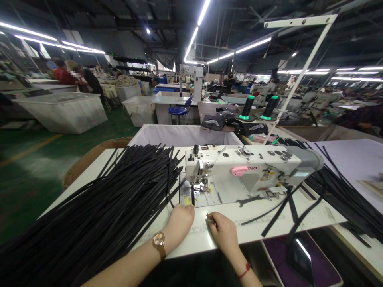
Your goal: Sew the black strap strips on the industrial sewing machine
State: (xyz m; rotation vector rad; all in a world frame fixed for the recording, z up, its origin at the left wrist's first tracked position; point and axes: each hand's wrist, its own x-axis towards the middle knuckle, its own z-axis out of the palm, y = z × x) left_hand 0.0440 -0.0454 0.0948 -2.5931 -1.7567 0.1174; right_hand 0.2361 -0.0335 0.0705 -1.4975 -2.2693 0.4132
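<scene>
A white sewing machine [227, 167] stands on the worktable, a pink piece on its front. My left hand [182, 219], with a watch on its wrist, is closed at the front edge of the needle plate [185, 189]. It grips a narrow black strap [193, 196] that runs back under the presser foot [200, 186]. Close by on the right, my right hand [223, 231] is closed with a small dark, metallic thing [211, 218] at its fingertips, mostly hidden. To the left of the machine lies a large bundle of black straps [119, 191].
A wrench [253, 200] lies before the machine's arm. Loose black straps [277, 215] hang over the front edge at right, with more [350, 191] beyond. Behind are a lined bin [176, 134], two thread cones [247, 107] and a stand pole [299, 75].
</scene>
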